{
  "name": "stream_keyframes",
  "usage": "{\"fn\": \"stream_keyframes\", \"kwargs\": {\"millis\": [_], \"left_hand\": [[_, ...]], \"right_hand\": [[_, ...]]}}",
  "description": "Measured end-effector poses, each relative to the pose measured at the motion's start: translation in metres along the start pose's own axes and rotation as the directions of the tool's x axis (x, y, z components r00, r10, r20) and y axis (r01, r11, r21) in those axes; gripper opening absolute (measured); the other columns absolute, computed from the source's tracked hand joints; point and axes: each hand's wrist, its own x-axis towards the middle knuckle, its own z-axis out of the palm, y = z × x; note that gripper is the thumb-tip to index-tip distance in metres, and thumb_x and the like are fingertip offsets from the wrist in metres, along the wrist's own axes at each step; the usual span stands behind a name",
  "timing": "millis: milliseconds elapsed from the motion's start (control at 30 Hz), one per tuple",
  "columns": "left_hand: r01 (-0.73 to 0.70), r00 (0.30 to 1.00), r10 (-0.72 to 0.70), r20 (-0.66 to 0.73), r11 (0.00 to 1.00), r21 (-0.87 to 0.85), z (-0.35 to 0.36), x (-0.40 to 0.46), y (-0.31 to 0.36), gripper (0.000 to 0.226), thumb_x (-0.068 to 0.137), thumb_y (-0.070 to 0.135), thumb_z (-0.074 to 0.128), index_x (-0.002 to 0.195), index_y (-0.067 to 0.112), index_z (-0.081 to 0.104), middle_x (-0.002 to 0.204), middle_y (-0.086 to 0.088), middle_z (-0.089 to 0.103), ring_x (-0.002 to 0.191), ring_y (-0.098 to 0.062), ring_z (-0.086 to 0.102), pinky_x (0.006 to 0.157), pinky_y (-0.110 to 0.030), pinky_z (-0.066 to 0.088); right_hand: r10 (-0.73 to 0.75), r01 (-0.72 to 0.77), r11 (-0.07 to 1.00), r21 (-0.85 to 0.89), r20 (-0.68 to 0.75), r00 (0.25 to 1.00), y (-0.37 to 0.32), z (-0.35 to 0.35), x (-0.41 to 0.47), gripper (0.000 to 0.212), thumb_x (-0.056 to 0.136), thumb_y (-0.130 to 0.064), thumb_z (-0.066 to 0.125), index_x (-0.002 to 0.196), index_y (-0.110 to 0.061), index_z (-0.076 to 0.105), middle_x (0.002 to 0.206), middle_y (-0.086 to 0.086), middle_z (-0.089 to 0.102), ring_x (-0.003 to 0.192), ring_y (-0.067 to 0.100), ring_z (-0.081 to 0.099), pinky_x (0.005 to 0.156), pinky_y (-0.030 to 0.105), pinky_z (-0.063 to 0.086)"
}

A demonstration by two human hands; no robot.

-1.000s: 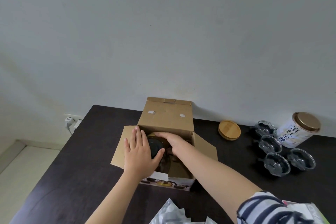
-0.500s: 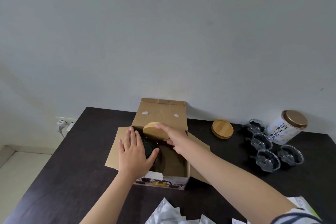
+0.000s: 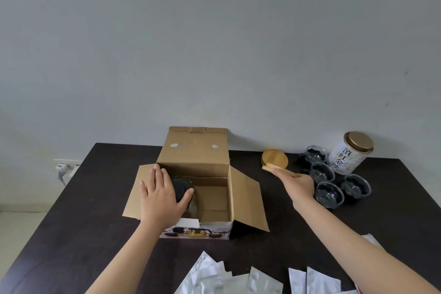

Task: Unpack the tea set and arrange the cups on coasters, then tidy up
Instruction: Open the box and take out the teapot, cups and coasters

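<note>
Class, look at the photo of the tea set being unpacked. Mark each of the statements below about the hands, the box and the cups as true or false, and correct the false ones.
1. The right hand holds a wooden disc near the wooden coasters lying on the table. True.
2. The cardboard box is closed. False: its flaps are open and the inside shows.
3. Four glass cups stand to the right of the box, beside a tea tin. True.
4. The left hand lies on the bare table. False: it rests on the box's left edge, thumb against a dark glass item inside.
5. The cups already stand on coasters. False: they stand on the table itself.
</note>
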Motion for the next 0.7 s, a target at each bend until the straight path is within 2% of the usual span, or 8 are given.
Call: {"fn": "stream_keyframes", "kwargs": {"millis": [67, 167, 233, 367, 433, 567, 700], "left_hand": [[-0.002, 1.0, 0.002, -0.001, 1.0, 0.011, 0.001, 0.001, 0.0, 0.11, 0.071, 0.079, -0.004, 0.149, 0.002, 0.008, 0.158, -0.015, 0.003, 0.146, -0.028, -0.003, 0.115, -0.051, 0.006], [0.0, 1.0, 0.0, -0.001, 1.0, 0.012, 0.001, 0.001, 0.0, 0.111, 0.071, 0.079, -0.004, 0.149, 0.002, 0.009, 0.158, -0.015, 0.003, 0.146, -0.028, -0.003, 0.115, -0.051, 0.006], [0.001, 1.0, -0.001, -0.003, 1.0, 0.015, 0.002, 0.002, 0.001, 0.11, 0.072, 0.079, -0.003, 0.149, 0.002, 0.009, 0.159, -0.014, 0.003, 0.146, -0.028, -0.003, 0.115, -0.051, 0.006], [0.004, 1.0, -0.004, 0.002, 0.999, 0.032, 0.003, 0.003, 0.0, 0.109, 0.072, 0.079, -0.003, 0.149, 0.003, 0.008, 0.159, -0.014, 0.002, 0.146, -0.027, -0.005, 0.115, -0.051, 0.005], [0.005, 1.0, -0.005, -0.003, 1.0, 0.029, 0.003, 0.003, 0.0, 0.109, 0.072, 0.079, -0.003, 0.149, 0.003, 0.01, 0.159, -0.014, 0.003, 0.146, -0.027, -0.004, 0.115, -0.051, 0.005], [0.004, 1.0, -0.004, -0.001, 1.0, 0.027, 0.003, 0.004, -0.001, 0.109, 0.072, 0.079, -0.003, 0.149, 0.004, 0.01, 0.159, -0.013, 0.002, 0.146, -0.027, -0.005, 0.115, -0.051, 0.003], [0.003, 1.0, -0.003, -0.004, 1.0, 0.021, 0.005, 0.004, -0.002, 0.109, 0.072, 0.08, -0.002, 0.15, 0.004, 0.01, 0.159, -0.013, 0.002, 0.146, -0.028, -0.004, 0.115, -0.051, 0.003]], "right_hand": [[0.006, -0.011, 0.996, -0.084, -0.064, 0.998, 0.025, -0.008, 0.013, 0.068, 0.059, -0.044, 0.086, 0.107, -0.004, 0.061, 0.098, 0.009, 0.065, 0.091, 0.024, 0.061, 0.067, 0.031, 0.047], [-0.016, -0.013, 0.974, -0.228, -0.125, 0.992, 0.058, -0.009, 0.023, 0.103, 0.051, -0.051, 0.087, 0.133, -0.005, 0.047, 0.124, 0.012, 0.057, 0.119, 0.031, 0.049, 0.092, 0.04, 0.048], [-0.061, 0.016, 0.953, -0.302, -0.138, 0.989, 0.072, -0.006, 0.026, 0.103, 0.053, -0.049, 0.088, 0.135, -0.004, 0.045, 0.13, 0.012, 0.052, 0.125, 0.033, 0.041, 0.095, 0.042, 0.044], [-0.122, 0.07, 0.918, -0.389, -0.111, 0.986, 0.087, 0.004, 0.027, 0.09, 0.052, -0.04, 0.091, 0.121, -0.003, 0.049, 0.124, 0.015, 0.05, 0.12, 0.035, 0.039, 0.091, 0.045, 0.045], [-0.119, 0.064, 0.902, -0.427, -0.102, 0.988, 0.091, 0.009, 0.028, 0.089, 0.053, -0.034, 0.092, 0.123, -0.004, 0.047, 0.128, 0.016, 0.047, 0.123, 0.037, 0.036, 0.092, 0.048, 0.044], [-0.114, 0.047, 0.884, -0.466, -0.115, 0.987, 0.094, 0.015, 0.028, 0.102, 0.055, -0.03, 0.092, 0.137, -0.005, 0.036, 0.14, 0.016, 0.037, 0.131, 0.038, 0.029, 0.1, 0.055, 0.04], [-0.116, 0.048, 0.891, -0.452, -0.125, 0.985, 0.096, 0.018, 0.029, 0.114, 0.057, -0.028, 0.092, 0.146, -0.007, 0.025, 0.147, 0.015, 0.03, 0.135, 0.036, 0.025, 0.105, 0.055, 0.035]]}}
